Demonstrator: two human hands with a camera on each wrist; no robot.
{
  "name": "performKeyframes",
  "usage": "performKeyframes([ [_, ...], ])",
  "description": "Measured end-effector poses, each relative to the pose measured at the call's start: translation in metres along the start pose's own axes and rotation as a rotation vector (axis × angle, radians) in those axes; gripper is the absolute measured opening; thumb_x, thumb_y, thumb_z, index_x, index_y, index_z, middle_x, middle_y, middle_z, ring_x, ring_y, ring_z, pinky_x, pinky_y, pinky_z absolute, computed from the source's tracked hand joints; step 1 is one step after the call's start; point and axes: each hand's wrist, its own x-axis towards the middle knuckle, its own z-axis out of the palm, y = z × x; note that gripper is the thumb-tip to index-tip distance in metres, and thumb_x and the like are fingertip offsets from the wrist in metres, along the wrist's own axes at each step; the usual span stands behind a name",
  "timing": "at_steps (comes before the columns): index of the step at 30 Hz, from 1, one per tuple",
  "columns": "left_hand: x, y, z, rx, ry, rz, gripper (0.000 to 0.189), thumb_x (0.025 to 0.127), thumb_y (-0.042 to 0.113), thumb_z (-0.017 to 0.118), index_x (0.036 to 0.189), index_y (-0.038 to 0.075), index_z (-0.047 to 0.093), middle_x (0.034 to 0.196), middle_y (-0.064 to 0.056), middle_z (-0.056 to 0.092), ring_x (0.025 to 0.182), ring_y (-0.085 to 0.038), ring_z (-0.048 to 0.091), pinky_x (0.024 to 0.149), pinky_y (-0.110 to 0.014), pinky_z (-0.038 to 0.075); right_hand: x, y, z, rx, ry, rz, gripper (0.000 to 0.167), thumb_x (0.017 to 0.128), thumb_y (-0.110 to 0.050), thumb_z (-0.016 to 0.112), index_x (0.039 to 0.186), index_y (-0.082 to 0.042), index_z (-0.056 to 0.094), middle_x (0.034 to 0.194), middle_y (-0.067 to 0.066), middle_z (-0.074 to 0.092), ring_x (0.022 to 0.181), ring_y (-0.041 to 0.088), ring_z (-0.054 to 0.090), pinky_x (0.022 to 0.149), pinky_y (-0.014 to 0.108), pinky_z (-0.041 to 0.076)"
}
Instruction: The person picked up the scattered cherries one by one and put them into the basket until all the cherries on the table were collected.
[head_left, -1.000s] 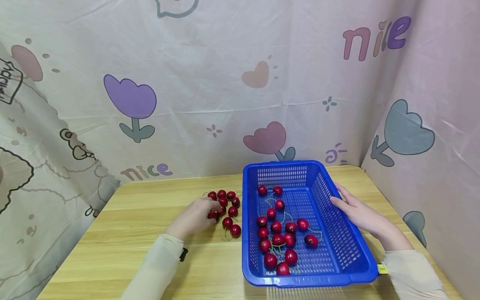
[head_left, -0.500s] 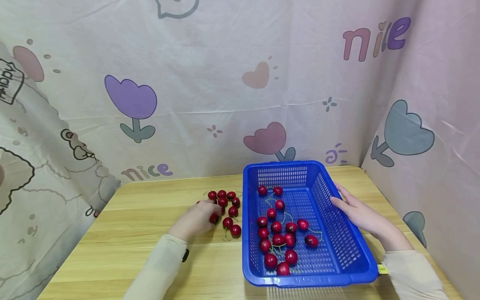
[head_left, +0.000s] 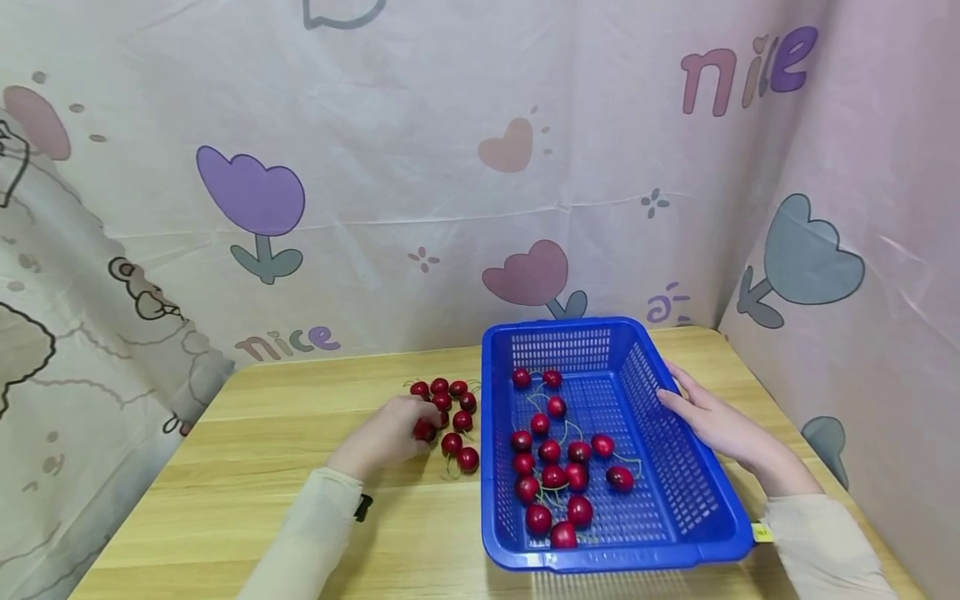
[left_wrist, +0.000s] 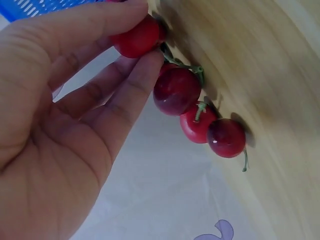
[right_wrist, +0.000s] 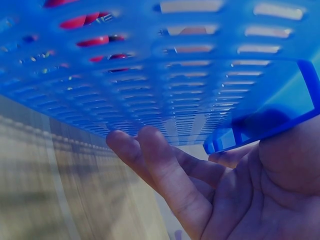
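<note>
My left hand [head_left: 390, 429] reaches into a group of loose cherries on the wooden table. Its thumb and fingertips pinch one red cherry [left_wrist: 137, 39], low over the wood. Right beside the fingertips lie a dark cherry [left_wrist: 176, 91] and another dark cherry [left_wrist: 226, 138] with a green stem. A blue plastic basket [head_left: 615, 557] stands to the right, with several stemmed cherries on its mesh floor. My right hand [head_left: 723, 425] holds the basket's right rim, thumb over the edge. In the right wrist view its fingers [right_wrist: 160, 155] lie against the outside of the slotted wall.
More cherries [head_left: 439, 386] lie between my left hand and the basket, close to its left wall. A printed curtain [head_left: 375, 167] hangs behind the table and along both sides. A yellow tag [head_left: 762, 532] shows at the basket's front right corner.
My left hand shifts only slightly among the cherries, its fingertips staying at the same cherry. The head view tilts a little. My right hand and the basket stay in place.
</note>
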Motion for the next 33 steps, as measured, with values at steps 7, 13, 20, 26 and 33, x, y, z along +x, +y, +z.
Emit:
performKeyframes([
  [7,-0.002,0.003,-0.012,0.006,0.052,0.088,0.032,0.079,-0.007,0.084,0.108,0.005,0.078,0.106,-0.007,0.078,0.098,-0.022,0.072,0.089,-0.04,0.064,0.001,-0.002,0.0,-0.018,-0.002,-0.001,0.078,0.117,-0.043,0.036,0.172,-0.012,-0.01,0.166,0.043,0.024,0.118,0.043,0.073,0.092,0.058,0.065],
  [13,0.0,0.017,-0.029,-0.06,0.106,0.164,0.031,0.084,-0.003,0.086,0.112,0.006,0.078,0.106,-0.006,0.076,0.088,-0.014,0.069,0.081,-0.035,0.065,0.001,0.001,-0.002,-0.018,0.003,-0.001,0.077,0.117,-0.041,0.035,0.172,-0.011,-0.01,0.164,0.044,0.029,0.116,0.043,0.073,0.091,0.058,0.065],
  [20,0.002,0.042,-0.045,-0.063,0.156,0.231,0.031,0.087,0.005,0.088,0.116,0.012,0.077,0.11,-0.003,0.078,0.087,-0.012,0.07,0.08,-0.029,0.064,0.0,0.003,-0.003,0.025,-0.01,-0.02,0.076,0.118,-0.039,0.035,0.172,-0.011,-0.011,0.16,0.046,0.032,0.107,0.034,0.077,0.079,0.047,0.069],
  [26,0.005,0.069,-0.052,-0.06,0.162,0.266,0.031,0.09,0.006,0.086,0.119,0.012,0.077,0.115,-0.003,0.077,0.093,-0.014,0.071,0.085,-0.033,0.066,0.001,0.002,-0.003,0.028,-0.014,-0.018,0.077,0.117,-0.04,0.036,0.172,-0.011,-0.011,0.16,0.046,0.034,0.107,0.034,0.077,0.08,0.048,0.068],
  [33,0.013,0.096,-0.053,-0.064,0.115,0.335,0.031,0.091,0.009,0.085,0.12,0.013,0.076,0.119,-0.003,0.075,0.097,-0.013,0.07,0.082,-0.023,0.062,0.002,0.002,-0.002,0.03,-0.016,-0.018,0.079,0.117,-0.042,0.037,0.172,-0.012,-0.012,0.161,0.045,0.031,0.108,0.034,0.077,0.08,0.048,0.068],
])
